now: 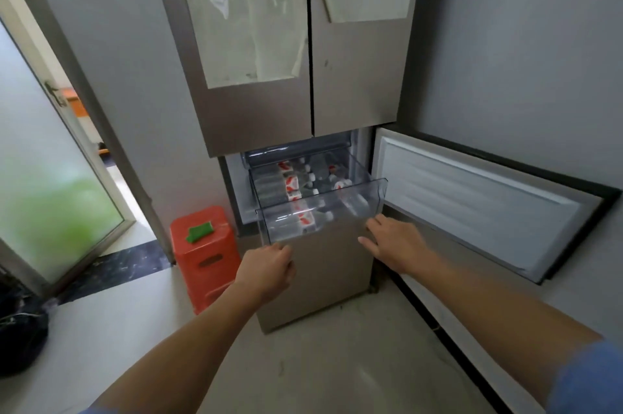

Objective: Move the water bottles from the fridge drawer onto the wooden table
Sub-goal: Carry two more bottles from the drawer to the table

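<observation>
Left grip (269,267) curled on drawer (377,191) front lip at its lower-left corner; right grip (392,245) flat-fingered, holding nothing, just beside lower-right corner. Bottles (305,219) lying sideways inside, frame centre, just above both, long axes across drawer, caps rightward.

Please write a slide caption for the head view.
Left hand grips the pulled-out fridge drawer of water bottles; right hand reaches open beside it.
</observation>
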`<state>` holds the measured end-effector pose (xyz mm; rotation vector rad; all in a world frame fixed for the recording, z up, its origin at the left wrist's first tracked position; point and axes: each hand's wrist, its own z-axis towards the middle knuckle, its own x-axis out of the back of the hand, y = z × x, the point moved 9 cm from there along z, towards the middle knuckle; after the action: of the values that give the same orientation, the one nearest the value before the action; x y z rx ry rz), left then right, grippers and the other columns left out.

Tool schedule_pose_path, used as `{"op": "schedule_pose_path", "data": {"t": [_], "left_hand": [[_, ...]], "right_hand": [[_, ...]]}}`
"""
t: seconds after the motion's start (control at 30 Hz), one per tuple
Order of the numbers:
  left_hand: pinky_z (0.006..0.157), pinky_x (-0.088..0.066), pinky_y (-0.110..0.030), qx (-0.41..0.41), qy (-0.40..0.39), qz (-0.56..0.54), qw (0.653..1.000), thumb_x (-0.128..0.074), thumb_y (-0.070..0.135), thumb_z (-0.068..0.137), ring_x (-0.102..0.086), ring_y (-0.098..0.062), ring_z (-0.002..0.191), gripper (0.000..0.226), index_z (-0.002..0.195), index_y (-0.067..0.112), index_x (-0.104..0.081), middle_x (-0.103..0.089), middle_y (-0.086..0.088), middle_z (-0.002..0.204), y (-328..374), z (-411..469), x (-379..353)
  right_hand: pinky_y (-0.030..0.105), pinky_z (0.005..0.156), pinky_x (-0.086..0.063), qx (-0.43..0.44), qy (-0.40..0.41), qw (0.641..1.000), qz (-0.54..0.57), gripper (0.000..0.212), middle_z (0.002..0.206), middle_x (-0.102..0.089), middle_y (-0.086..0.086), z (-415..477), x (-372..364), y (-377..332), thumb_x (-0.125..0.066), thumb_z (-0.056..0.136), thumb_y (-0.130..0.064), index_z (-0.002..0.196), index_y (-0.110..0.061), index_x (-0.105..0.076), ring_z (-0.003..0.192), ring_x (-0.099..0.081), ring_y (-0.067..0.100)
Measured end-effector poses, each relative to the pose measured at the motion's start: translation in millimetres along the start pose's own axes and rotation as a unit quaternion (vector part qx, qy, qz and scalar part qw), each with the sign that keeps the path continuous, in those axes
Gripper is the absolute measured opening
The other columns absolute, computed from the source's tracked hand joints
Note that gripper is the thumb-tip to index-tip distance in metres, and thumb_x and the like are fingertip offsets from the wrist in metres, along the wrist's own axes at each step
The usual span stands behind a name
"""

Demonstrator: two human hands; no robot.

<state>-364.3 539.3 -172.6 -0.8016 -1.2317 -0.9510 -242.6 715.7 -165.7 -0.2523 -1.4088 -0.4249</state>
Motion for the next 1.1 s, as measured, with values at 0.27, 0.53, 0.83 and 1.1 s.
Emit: {"op": "schedule_pose_path", "data": {"t": [0.27, 0.53, 0.83, 1.1], "left_hand": [[0.061, -0.042, -0.031, -0.003, 0.012, -0.017, 1.0, -0.044, 0.034, 0.092, -0.059, -0.022, 0.077, 0.02, 0.091, 0.018, -0.055, -0.062, -0.002, 0.091, -72.4, 128.6, -34.3], [0.068, -0.049, -0.034, -0.053, -0.033, -0.017, 0.998, -0.044, 0.038, 0.092, -0.061, -0.024, 0.085, 0.027, 0.105, 0.017, -0.055, -0.062, -0.005, 0.103, -103.0, 250.7, -70.2], [0.081, -0.046, -0.036, -0.028, -0.122, -0.014, 0.992, -0.045, 0.034, 0.094, -0.052, -0.026, 0.11, 0.038, 0.127, 0.015, -0.046, -0.049, -0.012, 0.13, -112.4, 336.4, -131.3], [0.114, -0.016, -0.047, 0.03, -0.191, 0.043, 0.98, -0.052, 0.028, 0.089, -0.021, -0.031, 0.139, 0.06, 0.144, 0.019, -0.029, -0.025, -0.009, 0.153, -120.4, 397.8, -206.9]], "right_hand": [[0.036, 0.075, -0.045, -0.005, -0.004, 1.0, 0.025, 0.042, 0.123, -0.056, 0.005, 132.9, -46.0, 20.0, -0.039, 0.098, -0.048, 0.124, -0.017, -0.051, 0.104, -0.059, 0.025], [0.037, 0.076, -0.047, -0.087, -0.015, 0.996, 0.02, 0.038, 0.118, -0.057, 0.006, 229.2, -65.3, 74.7, -0.043, 0.096, -0.042, 0.122, -0.016, -0.05, 0.1, -0.06, 0.026], [0.034, 0.079, -0.045, -0.117, -0.129, 0.982, 0.079, 0.047, 0.128, -0.055, 0.01, 315.4, -135.1, 117.1, -0.053, 0.092, -0.04, 0.132, -0.016, -0.045, 0.106, -0.058, 0.028], [0.037, 0.082, -0.043, -0.135, -0.216, 0.958, 0.13, 0.037, 0.122, -0.056, 0.015, 367.9, -214.4, 140.7, -0.05, 0.092, -0.027, 0.123, -0.008, -0.045, 0.106, -0.056, 0.034]]}}
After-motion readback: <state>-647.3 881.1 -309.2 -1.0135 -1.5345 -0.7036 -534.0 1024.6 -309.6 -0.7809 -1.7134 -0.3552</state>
